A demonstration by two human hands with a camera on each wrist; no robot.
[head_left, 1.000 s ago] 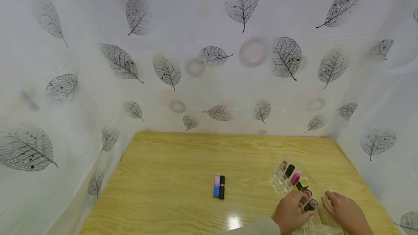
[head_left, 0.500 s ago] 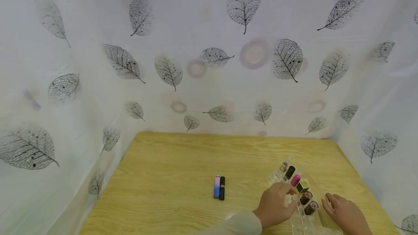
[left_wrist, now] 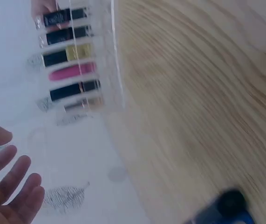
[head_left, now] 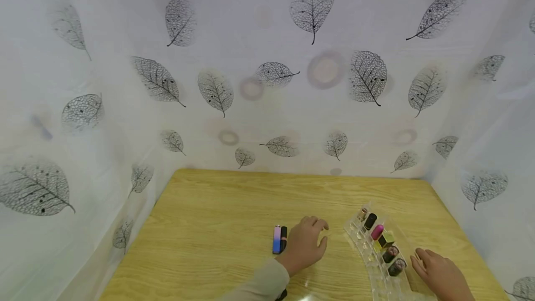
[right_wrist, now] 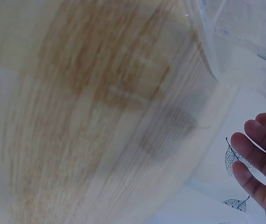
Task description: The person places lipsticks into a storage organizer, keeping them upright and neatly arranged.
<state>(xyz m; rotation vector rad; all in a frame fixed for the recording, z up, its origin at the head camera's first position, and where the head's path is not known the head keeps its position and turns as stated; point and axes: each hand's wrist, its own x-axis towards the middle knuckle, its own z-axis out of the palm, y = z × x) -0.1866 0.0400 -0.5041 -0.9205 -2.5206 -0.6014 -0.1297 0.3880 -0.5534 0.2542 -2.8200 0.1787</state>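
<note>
My left hand [head_left: 304, 244] is over the table just right of two lipsticks, its fingers loosely bent and holding nothing. The hand partly covers the black lipstick [head_left: 283, 233]; the pink-and-blue lipstick [head_left: 277, 240] lies alongside that one. To the right stands a clear lipstick organizer [head_left: 369, 259] with a row of lipsticks, among them a magenta one [head_left: 377, 232], a black-and-gold one [head_left: 385, 240] and two dark ones with patterned tops, the nearest dark lipstick [head_left: 397, 267] lowest in the row. My right hand [head_left: 440, 273] rests beside the organizer's right edge, fingers relaxed around nothing.
The wood-grain table [head_left: 209, 226] is enclosed at the back and sides by a pale curtain [head_left: 267, 110] printed with leaf skeletons. At the organizer's far end are a black lipstick [head_left: 370, 221] and a small gold-toned one [head_left: 362, 213].
My left hand has left the dark lipsticks in the organizer and moved left across the table to the two lying lipsticks. My right hand has stayed beside the organizer.
</note>
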